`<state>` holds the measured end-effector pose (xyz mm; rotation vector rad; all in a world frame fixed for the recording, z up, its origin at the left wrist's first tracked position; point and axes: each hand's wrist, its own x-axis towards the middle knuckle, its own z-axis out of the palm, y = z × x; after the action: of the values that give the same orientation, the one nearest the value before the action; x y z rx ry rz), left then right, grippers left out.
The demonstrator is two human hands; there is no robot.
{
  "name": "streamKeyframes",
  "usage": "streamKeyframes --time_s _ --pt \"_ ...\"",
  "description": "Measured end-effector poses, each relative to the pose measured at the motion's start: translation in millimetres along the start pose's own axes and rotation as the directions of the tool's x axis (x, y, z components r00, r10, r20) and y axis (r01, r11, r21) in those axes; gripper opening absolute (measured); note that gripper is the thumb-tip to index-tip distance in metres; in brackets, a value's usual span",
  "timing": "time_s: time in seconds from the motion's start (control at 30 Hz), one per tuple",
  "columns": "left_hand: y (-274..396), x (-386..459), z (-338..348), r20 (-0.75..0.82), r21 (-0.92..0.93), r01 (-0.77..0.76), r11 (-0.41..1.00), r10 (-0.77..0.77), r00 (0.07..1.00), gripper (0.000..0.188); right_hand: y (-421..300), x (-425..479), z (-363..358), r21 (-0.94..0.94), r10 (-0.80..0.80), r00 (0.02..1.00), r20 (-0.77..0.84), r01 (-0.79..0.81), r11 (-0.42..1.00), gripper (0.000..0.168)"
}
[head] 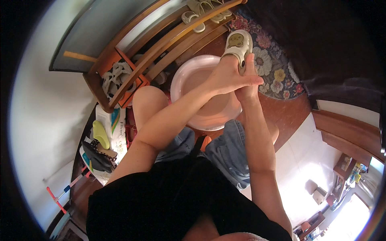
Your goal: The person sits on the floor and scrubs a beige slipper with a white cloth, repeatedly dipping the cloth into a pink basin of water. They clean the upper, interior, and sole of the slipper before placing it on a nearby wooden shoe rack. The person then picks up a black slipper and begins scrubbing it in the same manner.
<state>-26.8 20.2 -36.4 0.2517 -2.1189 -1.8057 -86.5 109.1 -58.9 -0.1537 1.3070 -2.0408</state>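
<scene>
A cream clog with a bear-face patch on its toe is held out over the far right rim of a pale pink basin. My left hand reaches into the clog's foot opening, its fingers hidden inside. Its thumb sticks out to the right, across my right hand. My right hand grips the clog from the right side near the heel, with one finger along the outside; the rest is hidden behind the clog and my left hand. The basin holds what looks like shallow water.
A wooden shoe rack stands at the left, with another clog on top and an orange box at its near end. A floral mat lies at the right. Near my left knee, a lime slipper rests on a white package.
</scene>
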Motion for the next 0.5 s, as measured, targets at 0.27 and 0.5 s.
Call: streamKeyframes --time_s 0.27,0.5 --pt "-23.9 -26.7 22.1 0.105 0.103 -0.173 0.979 0.162 0.981 0.113 -8.7 25.0 -26.2 0.260 0.104 0.983 -0.149 -0.063 0.964 0.045" --pt "-27.3 -21.7 20.1 0.068 0.135 -0.208 0.969 0.200 0.977 0.098 -8.2 10.6 -15.0 0.144 0.157 0.983 -0.093 -0.143 0.979 0.050"
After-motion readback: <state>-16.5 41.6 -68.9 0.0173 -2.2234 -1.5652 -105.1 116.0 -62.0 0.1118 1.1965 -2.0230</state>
